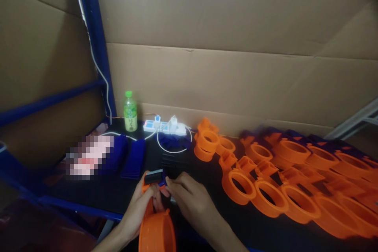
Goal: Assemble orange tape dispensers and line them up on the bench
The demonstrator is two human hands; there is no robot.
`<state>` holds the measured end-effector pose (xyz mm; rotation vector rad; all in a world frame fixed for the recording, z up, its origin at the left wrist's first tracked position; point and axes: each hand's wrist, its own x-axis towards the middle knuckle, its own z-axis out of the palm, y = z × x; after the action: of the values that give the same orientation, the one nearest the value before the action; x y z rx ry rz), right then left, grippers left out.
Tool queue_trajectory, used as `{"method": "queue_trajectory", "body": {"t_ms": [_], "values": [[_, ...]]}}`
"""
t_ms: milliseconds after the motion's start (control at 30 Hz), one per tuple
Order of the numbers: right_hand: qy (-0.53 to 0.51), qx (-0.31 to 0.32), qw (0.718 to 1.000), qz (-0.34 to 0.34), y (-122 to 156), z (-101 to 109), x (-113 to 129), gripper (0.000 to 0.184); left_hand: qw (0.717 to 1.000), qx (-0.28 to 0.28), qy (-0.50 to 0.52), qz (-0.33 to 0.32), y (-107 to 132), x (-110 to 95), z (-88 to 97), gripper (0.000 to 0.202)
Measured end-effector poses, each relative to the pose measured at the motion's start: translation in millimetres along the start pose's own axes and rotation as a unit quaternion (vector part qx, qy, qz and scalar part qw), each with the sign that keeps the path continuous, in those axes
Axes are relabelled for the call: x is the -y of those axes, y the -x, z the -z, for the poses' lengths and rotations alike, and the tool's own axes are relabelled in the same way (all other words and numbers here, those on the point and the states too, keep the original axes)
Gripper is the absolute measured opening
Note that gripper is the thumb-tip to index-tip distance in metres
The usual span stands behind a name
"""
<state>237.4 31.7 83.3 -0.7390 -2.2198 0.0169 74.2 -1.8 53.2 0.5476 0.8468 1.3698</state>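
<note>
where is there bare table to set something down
Bare black tabletop shows at the front left, between the blue pieces and the blue rail, and in a narrower strip between the right hand and the orange ring parts. Those crowd the right side.

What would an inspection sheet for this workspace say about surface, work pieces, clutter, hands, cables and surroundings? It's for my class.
Surface: black tabletop, crowded at right.
Work pieces: orange tape dispenser in hand, with black roller; more orange dispensers at right; stacked blue pieces at left.
Clutter: green-capped bottle, upright.
Hands: left hand holds the dispenser; right hand pinches a small blue part beside the roller.
Cables: power strip with plugs; white cable looped in front.
Surroundings: cardboard panels, blue metal post; pixelated patch at left unreadable.
</note>
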Motion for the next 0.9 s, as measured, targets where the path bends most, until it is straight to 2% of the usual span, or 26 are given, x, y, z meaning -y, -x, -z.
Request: {"method": "queue_trajectory", "body": {"t_ms": [200, 467, 533, 633, 733, 900], "values": [[-0.012, -0.047, 0.998, -0.048, 7.9, -19.3, 7.9, 0.016, 0.999, -0.030, 0.035, 0.024, -3.6, 4.3, 2.9, 0.035], [-0.038, -0.014, 0.998, -0.046, 5.9, -10.3, 8.7, 0.019, 1.000, -0.012, 0.008, 0.025, -3.6, 5.9, 9.0, 0.066], [-0.036, -0.029, 0.998, -0.044, 7.0, -12.9, 8.7, 0.016, 1.000, -0.009, 0.005, 0.027, -3.2, 5.7, 8.9, 0.062], [-0.032, -0.046, 0.997, -0.049, 7.3, -15.2, 8.3, 0.014, 0.999, 0.026, 0.010, 0.027, -1.2, 1.8, 6.1, 0.040], [-0.027, -0.035, 0.998, -0.043, 2.7, -5.3, 6.4, 0.017, 0.996, 0.080, 0.016, 0.038, 3.1, -5.9, 0.4, 0.025], [0.048, -0.044, 0.998, -0.001, -9.8, 32.9, -1.0, 0.024, 0.990, 0.135, -0.023, -0.013, 4.8, -12.6, -3.4, 0.034]]}}
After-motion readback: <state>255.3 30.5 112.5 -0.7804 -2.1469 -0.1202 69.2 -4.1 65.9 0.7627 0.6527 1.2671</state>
